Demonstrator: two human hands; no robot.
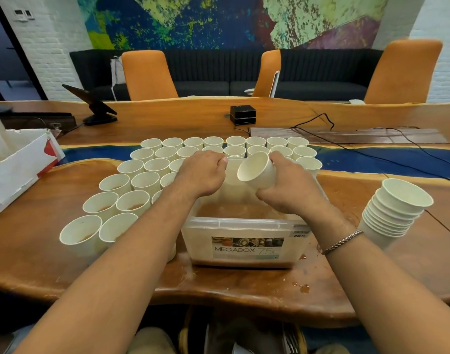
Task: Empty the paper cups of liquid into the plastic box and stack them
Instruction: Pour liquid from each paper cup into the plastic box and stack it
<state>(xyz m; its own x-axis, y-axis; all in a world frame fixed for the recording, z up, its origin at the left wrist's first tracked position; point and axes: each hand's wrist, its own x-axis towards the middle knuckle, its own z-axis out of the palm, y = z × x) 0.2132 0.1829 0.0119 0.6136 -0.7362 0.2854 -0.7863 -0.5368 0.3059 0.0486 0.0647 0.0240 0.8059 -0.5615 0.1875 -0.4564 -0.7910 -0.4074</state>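
Brown liquid lies in the plastic box (244,241) on the wooden table (39,251). The right hand (293,185) wraps its fingers around a tipped paper cup (257,172) above the box. The left hand (203,172) hovers curled beside it; I cannot tell whether it grips anything. Full cups (131,175) crowd the left; a stack (395,210) stands right.
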